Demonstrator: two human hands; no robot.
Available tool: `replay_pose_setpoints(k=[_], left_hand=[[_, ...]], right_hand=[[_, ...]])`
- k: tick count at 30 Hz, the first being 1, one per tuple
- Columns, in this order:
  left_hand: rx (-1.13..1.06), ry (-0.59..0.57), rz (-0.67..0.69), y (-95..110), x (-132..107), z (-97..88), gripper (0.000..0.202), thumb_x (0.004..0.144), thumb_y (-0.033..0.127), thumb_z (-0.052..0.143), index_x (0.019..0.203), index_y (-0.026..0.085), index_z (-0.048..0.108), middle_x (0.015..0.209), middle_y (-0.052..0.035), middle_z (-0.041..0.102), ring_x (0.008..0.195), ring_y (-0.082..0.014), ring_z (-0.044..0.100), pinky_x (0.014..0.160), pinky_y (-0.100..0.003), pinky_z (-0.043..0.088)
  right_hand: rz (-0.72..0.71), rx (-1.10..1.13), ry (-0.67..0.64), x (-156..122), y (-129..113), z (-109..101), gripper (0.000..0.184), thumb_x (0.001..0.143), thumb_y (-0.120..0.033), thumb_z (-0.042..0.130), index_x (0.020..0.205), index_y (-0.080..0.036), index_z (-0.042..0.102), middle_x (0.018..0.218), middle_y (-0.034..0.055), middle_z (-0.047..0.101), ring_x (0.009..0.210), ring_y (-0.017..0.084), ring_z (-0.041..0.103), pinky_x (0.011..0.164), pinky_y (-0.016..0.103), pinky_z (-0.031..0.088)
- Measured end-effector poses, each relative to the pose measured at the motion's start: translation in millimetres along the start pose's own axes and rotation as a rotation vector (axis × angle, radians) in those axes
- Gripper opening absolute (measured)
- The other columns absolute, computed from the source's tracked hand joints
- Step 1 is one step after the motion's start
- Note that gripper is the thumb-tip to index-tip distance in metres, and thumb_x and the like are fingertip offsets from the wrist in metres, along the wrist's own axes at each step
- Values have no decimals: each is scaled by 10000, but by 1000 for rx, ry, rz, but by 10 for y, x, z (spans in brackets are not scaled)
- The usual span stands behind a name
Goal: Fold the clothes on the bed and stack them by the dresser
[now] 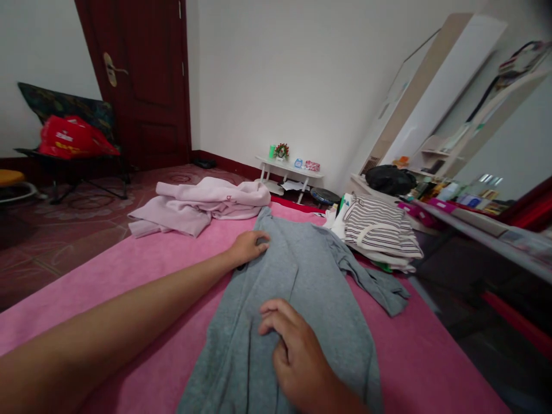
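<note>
A plain white wall (pixel 276 86) fills the back of the room, and before it stretches a wide surface covered in soft pink cloth (pixel 418 351). A dark red panelled door (pixel 146 75) stands at the far left. On the surface, the long grey knitted garment (pixel 319 270) lies spread lengthwise in the middle, its far end narrowing, one sleeve angled out to the right and some creases running down its body.

Left of its far end lies a pale pink sweatshirt (pixel 207 201), loosely bunched. To the right, a pile of clothes is topped by a black-and-white striped top (pixel 379 224). Beyond the surface on the left, a dark folding chair with a patterned back (pixel 52 103) bears a bright red plastic bag (pixel 73 137). Near the wall stands a low white stand (pixel 276 165).

The left hand (pixel 250 248) rests at the grey garment's left edge, towards its far end; its fingers are bent, and whether they pinch the fabric I cannot tell. The right hand (pixel 302 353) is over the garment's nearer part, fingers loosely curled and apart from the thumb, nothing gripped; whether it touches the fabric is unclear. Smallest are a red-flowered plant (pixel 282 150) and a green cup (pixel 271 152) on the stand.
</note>
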State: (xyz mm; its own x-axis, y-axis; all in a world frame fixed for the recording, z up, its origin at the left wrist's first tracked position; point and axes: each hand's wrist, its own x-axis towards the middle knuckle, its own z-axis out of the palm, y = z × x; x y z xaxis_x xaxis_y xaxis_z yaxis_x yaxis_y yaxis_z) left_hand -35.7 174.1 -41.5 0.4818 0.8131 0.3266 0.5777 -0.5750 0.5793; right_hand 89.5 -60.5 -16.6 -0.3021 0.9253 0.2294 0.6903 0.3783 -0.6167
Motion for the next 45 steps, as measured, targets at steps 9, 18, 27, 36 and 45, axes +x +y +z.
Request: replay_pose_setpoints(k=[9, 18, 27, 36, 45], left_hand=[[-197, -417, 206, 299, -1131, -601, 260, 745, 220, 631, 993, 252, 699, 862, -4, 645, 793, -163, 583, 739, -233, 449], [-21, -406, 449, 558, -1657, -866, 227, 865, 270, 573, 1026, 364, 701, 1255, -38, 549, 1149, -231, 504, 992, -356, 396], [-66, -487, 604, 656, -1672, -878, 111, 894, 235, 567, 967, 209, 646, 1055, -67, 617, 967, -190, 578, 863, -301, 455], [-25, -412, 657, 668, -1706, -816, 139, 912, 109, 446, 879, 188, 555, 900, -51, 632, 867, -170, 576, 794, -288, 430], [-158, -601, 537, 668, -1544, -1101, 175, 864, 52, 477, 807, 190, 568, 768, -36, 632, 787, -158, 586, 775, -260, 439]], right_hand=[[-44, 33, -461, 22, -201, -487, 496, 584, -20, 499, 974, -281, 659, 1388, -19, 437, 1297, 183, 368, 1072, 356, 282], [-76, 4, -528, -118, -451, -423, 249, 740, -86, 625, 870, -284, 700, 1344, -61, 490, 1253, 147, 432, 1064, 265, 281], [-172, -52, -733, -59, -452, -418, 338, 701, -81, 649, 997, -243, 640, 1388, 21, 416, 1283, 208, 358, 1041, 325, 300], [-169, 307, -546, -46, -358, -411, 334, 618, 2, 553, 866, -191, 666, 1158, 19, 611, 1092, 140, 537, 987, 256, 350], [-102, 418, -722, -76, -324, -529, 245, 630, -51, 560, 799, -161, 697, 914, 18, 711, 874, 142, 635, 842, 228, 441]])
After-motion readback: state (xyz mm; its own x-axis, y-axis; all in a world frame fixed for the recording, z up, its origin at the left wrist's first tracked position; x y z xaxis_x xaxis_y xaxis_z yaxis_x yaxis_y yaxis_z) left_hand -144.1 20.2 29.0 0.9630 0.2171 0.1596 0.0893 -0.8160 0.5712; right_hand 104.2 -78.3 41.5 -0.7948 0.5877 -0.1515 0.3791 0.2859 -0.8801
